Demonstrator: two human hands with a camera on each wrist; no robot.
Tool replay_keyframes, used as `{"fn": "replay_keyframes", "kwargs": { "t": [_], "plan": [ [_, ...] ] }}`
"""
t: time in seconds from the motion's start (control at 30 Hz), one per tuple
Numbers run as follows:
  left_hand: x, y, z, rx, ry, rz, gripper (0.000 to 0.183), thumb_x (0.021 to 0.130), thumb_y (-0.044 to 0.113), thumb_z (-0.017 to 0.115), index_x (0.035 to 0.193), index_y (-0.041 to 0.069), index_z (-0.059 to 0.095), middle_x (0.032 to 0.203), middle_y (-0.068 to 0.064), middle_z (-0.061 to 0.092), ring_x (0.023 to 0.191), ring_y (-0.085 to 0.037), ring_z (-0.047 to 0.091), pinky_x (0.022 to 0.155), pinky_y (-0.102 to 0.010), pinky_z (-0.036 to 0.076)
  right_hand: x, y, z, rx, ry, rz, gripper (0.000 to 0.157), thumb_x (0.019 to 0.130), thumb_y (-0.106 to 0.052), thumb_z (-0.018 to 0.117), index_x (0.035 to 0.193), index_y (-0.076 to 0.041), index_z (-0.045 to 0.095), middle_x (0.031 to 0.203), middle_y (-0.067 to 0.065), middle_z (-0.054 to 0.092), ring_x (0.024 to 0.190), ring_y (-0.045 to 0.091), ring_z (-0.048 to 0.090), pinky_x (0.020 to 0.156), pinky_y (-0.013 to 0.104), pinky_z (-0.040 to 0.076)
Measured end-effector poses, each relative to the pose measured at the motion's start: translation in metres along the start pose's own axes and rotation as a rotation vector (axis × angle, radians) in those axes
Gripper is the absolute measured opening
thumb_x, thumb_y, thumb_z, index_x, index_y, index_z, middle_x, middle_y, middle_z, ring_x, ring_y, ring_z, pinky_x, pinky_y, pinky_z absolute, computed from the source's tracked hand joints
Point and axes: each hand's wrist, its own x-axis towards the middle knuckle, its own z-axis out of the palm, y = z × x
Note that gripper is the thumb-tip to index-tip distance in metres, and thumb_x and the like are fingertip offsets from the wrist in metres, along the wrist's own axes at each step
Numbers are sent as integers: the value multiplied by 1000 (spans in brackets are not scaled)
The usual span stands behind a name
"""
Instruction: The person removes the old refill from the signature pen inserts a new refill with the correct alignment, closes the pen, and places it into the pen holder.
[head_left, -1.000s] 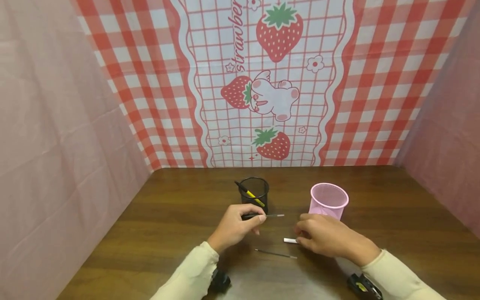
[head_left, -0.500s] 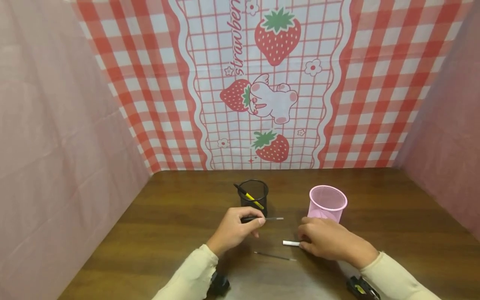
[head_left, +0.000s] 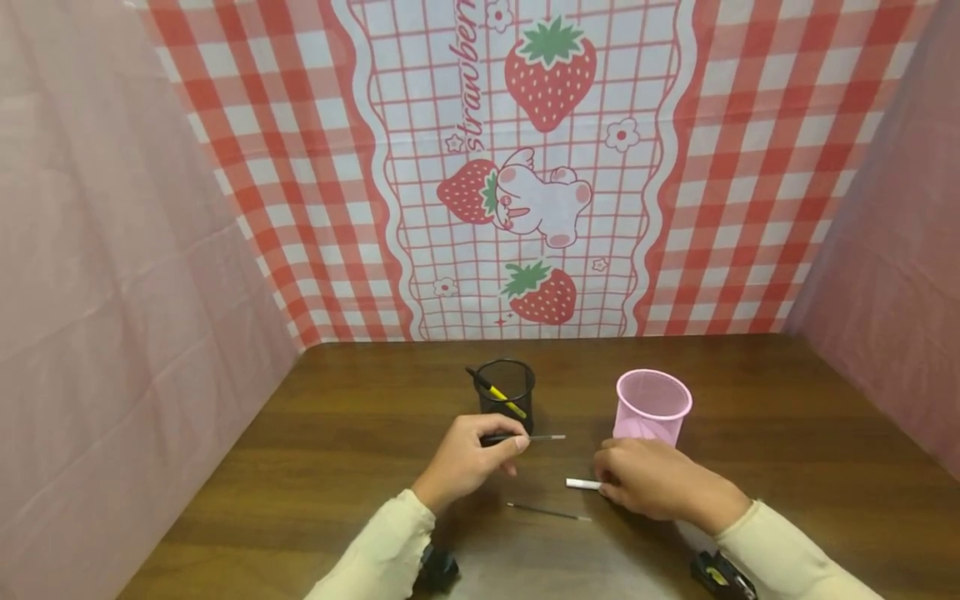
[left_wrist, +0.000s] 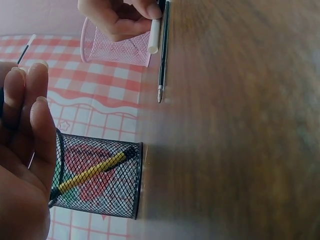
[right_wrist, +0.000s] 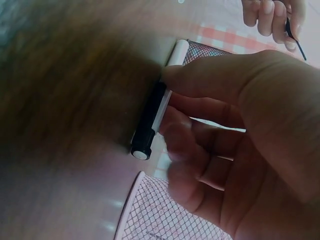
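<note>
Above the brown wooden tabletop (head_left: 337, 450) | left hand (head_left: 471, 454) pinches a slim, pale-tipped, dark rod (head_left: 543, 437) | right hand (head_left: 660, 479) grips a white-and-black cylindrical barrel (right_wrist: 151, 114) near a thin dark refill (head_left: 550, 512) | I judge: gripping parts; next calls for steady aim

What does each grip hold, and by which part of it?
Left grip: a black pen, by its thicker part, the refill jutting out. Right grip: a black-and-white pen, near its middle.

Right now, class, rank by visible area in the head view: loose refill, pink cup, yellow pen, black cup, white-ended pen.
Pink cup
Black cup
Yellow pen
Too close to rank: loose refill; white-ended pen, partly hidden by the right hand.
</note>
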Motion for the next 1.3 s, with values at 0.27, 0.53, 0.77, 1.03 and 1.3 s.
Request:
{"fn": "replay_keyframes", "kwargs": {
  "t": [0.27, 0.53, 0.77, 1.03, 1.3],
  "plan": [
    [-2, -2, 0, -1, 6, 2, 14, 95, 18, 70, 98, 5, 74, 84, -7, 71, 58, -18, 68, 60, -27, 54, 1, 2, 1, -7, 38, -31, 29, 74, -16, 76, 67, -28, 51, 70, -18, 41, 58, 1, 39, 49, 25, 38],
    [-2, 3, 1, -6, 11, -21, 10, 95, 11, 70, 98, 3, 74, 82, -9, 70, 58, -18, 68, 58, -25, 53, 2, 6, 2, -37, 119, -40, 26, 75, -18, 77, 70, -27, 52, 69, -17, 44, 59, 2, 43, 50, 27, 40],
    [0, -5, 0, -13, -4, -5, 18, 96, 18, 70, 99, 0, 73, 84, -21, 69, 58, -18, 68, 58, -29, 55, 4, 6, 2, -26, 189, -29, 25, 74, -18, 77, 73, -28, 54, 68, -21, 46, 59, -1, 43, 52, 24, 40],
    [0, -4, -1, -19, -13, -4, 21, 96, 19, 70, 100, -1, 73, 86, -21, 69, 58, -17, 68, 60, -29, 55, 6, 4, 0, 13, 212, 3, 27, 74, -17, 76, 74, -30, 52, 66, -23, 43, 56, -4, 40, 50, 19, 37],
    [0, -3, -2, -17, -7, 3, 18, 96, 19, 69, 100, 1, 73, 86, -22, 69, 58, -17, 68, 60, -28, 55, 8, 5, -2, -2, 316, -74, 27, 69, -14, 76, 76, -28, 53, 68, -23, 41, 58, -6, 39, 50, 16, 35]
  ]
}}
